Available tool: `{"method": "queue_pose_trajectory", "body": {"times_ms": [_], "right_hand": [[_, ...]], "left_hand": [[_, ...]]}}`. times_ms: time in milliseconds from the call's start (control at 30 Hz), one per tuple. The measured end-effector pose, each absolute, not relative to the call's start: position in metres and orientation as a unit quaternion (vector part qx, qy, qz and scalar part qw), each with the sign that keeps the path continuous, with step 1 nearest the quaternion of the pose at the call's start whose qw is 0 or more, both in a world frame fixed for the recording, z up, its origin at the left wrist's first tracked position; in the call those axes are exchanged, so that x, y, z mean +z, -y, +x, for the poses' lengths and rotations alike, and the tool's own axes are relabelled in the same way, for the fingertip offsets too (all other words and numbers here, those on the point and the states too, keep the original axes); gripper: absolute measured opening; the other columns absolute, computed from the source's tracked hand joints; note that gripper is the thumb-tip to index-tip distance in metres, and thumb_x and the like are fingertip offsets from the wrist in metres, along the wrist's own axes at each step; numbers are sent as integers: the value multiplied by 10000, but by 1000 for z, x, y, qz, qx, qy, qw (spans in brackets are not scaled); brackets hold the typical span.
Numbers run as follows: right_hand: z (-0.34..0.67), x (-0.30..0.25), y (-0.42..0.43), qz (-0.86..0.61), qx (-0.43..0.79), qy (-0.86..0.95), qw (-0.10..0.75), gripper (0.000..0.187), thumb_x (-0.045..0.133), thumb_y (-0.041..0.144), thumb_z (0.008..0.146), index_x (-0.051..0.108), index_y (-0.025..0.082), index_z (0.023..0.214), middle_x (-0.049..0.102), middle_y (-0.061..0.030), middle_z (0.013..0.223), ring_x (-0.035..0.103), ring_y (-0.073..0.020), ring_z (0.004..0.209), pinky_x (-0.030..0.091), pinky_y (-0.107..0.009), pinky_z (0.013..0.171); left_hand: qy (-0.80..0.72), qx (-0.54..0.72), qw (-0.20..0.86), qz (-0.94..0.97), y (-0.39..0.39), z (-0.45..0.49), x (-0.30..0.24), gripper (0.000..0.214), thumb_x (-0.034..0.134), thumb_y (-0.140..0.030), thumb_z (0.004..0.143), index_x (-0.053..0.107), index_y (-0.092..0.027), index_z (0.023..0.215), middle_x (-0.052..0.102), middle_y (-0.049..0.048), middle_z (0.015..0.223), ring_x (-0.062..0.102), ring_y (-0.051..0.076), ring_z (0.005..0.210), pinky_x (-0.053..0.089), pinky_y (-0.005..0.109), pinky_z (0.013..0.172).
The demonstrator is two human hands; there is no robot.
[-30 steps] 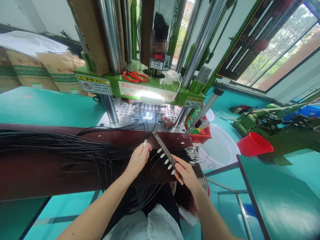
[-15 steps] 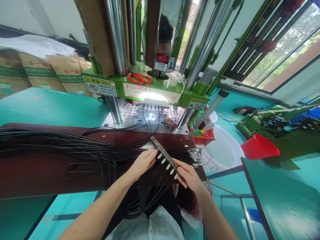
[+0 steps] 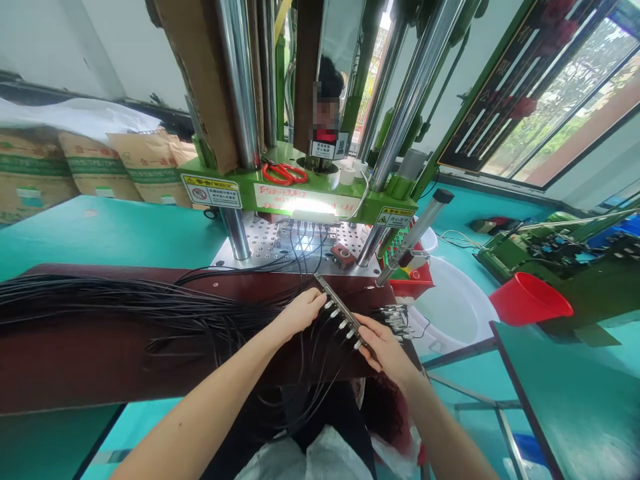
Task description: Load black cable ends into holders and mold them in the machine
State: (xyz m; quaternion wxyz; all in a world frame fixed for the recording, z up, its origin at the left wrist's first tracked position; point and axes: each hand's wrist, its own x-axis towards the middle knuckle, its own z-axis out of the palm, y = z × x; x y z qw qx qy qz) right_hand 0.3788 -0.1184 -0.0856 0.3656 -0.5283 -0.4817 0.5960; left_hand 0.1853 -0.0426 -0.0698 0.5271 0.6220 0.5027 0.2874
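Observation:
A narrow dark metal bar (image 3: 336, 301) slants across in front of me, its upper end pointing at the press. Several silver cable connectors (image 3: 343, 325) stick out along its near edge, and black cables hang from them towards my lap. My left hand (image 3: 303, 310) is closed, thumb and finger pinched at the bar's upper part beside the top connector; the fingers hide the exact contact. Around the lower end wraps my right hand (image 3: 381, 343), thumb on top and fingers beneath.
A thick bundle of black cables (image 3: 115, 300) lies along the brown bench (image 3: 75, 363), with loose connector ends (image 3: 396, 319) at right. Ahead stands a green press (image 3: 210, 175) with red-handled scissors (image 3: 285, 174) and a lit perforated plate (image 3: 260, 247). A white tub (image 3: 463, 303) is right.
The view has shifted slightly, so the bench and press sit lower. The bar is turned and seen more edge-on; both hands keep their places at its ends.

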Motion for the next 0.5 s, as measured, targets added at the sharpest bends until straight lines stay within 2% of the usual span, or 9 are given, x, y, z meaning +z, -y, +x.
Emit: {"method": "queue_pose_trajectory", "body": {"times_ms": [100,200,233,300,400,467,500], "right_hand": [[382,-83,104,-551,599,439,382,478,472,401,797,438,159,1208,405,86,472,245,-29,304,163,-148,294],[382,-77,99,-607,549,473,326,450,381,380,823,387,176,1224,445,76,499,300,-52,282,200,-168,296],[381,-74,99,-631,503,518,283,441,348,374,838,376,180,1233,471,63,503,351,-71,288,242,-182,311],[376,-63,102,-673,338,636,170,407,330,376,857,438,169,1190,548,6,524,501,-135,381,352,-235,405],[365,-41,97,-668,60,742,11,405,373,454,846,607,132,918,639,-129,632,618,-268,616,409,-347,577],[358,-29,79,-646,0,763,-23,448,342,478,854,623,130,818,655,-162,699,624,-303,692,411,-380,625],[356,-25,64,-631,5,776,-11,429,334,452,865,623,137,827,661,-154,738,624,-292,725,415,-378,651]], "left_hand": [[-517,264,397,711,23,180,-57,316,494,-413,718,529,-189,938,547,-6,596,497,135,497,362,235,477],[-541,216,222,782,-1,165,-45,340,474,-396,738,524,-196,1008,596,81,907,561,220,835,414,318,714],[-559,191,172,788,-9,159,-44,338,447,-404,753,528,-191,1002,580,102,975,539,250,917,404,354,763],[-609,147,100,773,-26,145,-48,377,398,-447,773,534,-173,994,552,137,1040,489,306,1006,385,427,803],[-671,107,67,731,-44,130,-67,474,353,-527,773,544,-152,990,525,165,1094,436,354,1060,363,494,814],[-684,100,59,720,-50,127,-83,500,332,-541,780,551,-142,988,523,171,1101,425,357,1076,345,504,828],[-686,104,49,719,-51,127,-89,505,323,-542,784,555,-137,978,530,172,1087,432,353,1069,340,503,829]]}}
